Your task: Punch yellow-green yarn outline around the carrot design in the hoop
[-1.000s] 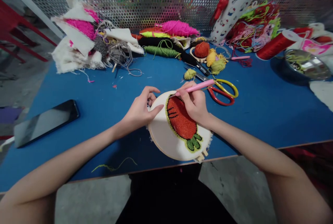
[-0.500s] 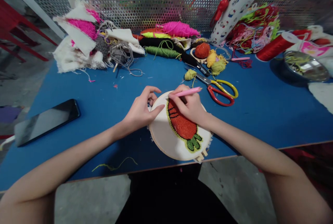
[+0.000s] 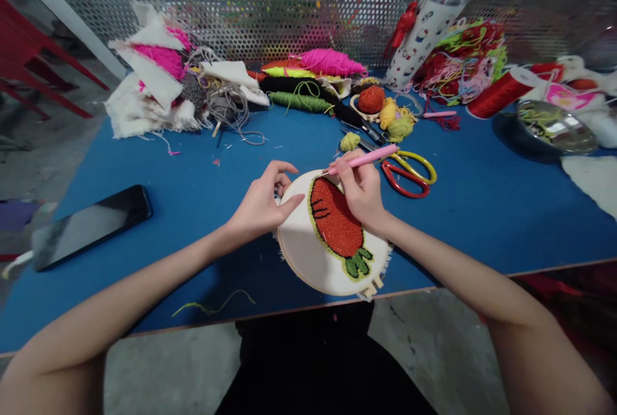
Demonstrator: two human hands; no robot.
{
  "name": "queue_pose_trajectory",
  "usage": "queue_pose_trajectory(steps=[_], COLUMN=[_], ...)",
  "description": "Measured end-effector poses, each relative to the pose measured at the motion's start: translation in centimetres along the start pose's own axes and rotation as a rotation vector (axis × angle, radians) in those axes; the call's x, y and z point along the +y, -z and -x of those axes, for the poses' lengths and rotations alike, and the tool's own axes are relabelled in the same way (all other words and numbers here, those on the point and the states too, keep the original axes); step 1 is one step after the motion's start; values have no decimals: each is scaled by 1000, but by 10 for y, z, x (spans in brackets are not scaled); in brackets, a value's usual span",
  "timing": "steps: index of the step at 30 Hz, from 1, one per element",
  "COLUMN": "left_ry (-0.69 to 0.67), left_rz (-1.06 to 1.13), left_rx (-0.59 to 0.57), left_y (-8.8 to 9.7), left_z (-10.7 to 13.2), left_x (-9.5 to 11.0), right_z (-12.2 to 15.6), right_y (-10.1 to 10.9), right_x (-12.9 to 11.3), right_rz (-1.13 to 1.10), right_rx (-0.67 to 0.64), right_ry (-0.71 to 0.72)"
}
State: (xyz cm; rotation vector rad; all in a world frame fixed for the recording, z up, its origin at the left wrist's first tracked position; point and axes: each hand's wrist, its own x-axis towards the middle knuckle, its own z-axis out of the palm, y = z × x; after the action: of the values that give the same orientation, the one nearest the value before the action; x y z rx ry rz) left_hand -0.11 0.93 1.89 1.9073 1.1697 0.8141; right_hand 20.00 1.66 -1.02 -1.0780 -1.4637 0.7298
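An embroidery hoop [image 3: 299, 241] with white fabric stands tilted at the table's near edge. On it is an orange-red carrot [image 3: 340, 219] in looped yarn, with black lines, green leaves and a yellow-green outline. My left hand [image 3: 263, 203] grips the hoop's left rim, thumb over the fabric and fingers partly hidden behind the edge. My right hand [image 3: 362, 193] is closed around a pink punch needle [image 3: 373, 155], whose tip is at the carrot's upper end. Whether the tip is in the fabric is too small to tell. Yellow-and-red scissors [image 3: 407, 189] lie just beyond my right hand.
Yarn skeins [image 3: 330, 63], fabric scraps [image 3: 149, 81] and a tumbler [image 3: 424, 36] line the back by a perforated metal panel. A phone [image 3: 91, 229] lies left. A red thread spool [image 3: 501, 95] and metal bowl [image 3: 556, 127] stand right. A loose yarn strand [image 3: 216, 308] lies near the front edge.
My right hand has shifted slightly right with the punch needle, uncovering more of the carrot's top. The needle's handle now points further right and up. My left hand keeps its place on the hoop.
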Motion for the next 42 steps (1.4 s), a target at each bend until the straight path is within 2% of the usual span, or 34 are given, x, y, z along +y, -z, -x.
queue_pose_trajectory(steps=[3, 8, 16, 23, 27, 30, 35, 39, 42], left_ry=[2, -13, -14, -12, -9, -25, -36, -17, -27], left_rz=[18, -1, 12, 7, 20, 46, 56, 22, -176], left_rx=[6, 29, 24, 8, -3, 12, 38, 30, -39], left_y=[-1, -1, 0, 0, 0, -1, -2, -3, 4], left_z=[1, 2, 0, 0, -1, 0, 1, -2, -4], left_x=[-1, -1, 4, -1, -3, -3, -1, -3, -4], right_z=[-1, -3, 0, -1, -3, -4, -5, -8, -14], right_y=[-2, -5, 0, -2, -2, -2, -4, -8, 0], right_x=[0, -3, 2, 10, 8, 3, -3, 0, 2], right_rz=[115, 239, 9, -73, -58, 37, 240, 289, 450], right_rx=[-44, -245, -17, 17, -9, -47, -210, -194, -228], right_ry=[47, 220, 18, -16, -38, 3, 197, 149, 141])
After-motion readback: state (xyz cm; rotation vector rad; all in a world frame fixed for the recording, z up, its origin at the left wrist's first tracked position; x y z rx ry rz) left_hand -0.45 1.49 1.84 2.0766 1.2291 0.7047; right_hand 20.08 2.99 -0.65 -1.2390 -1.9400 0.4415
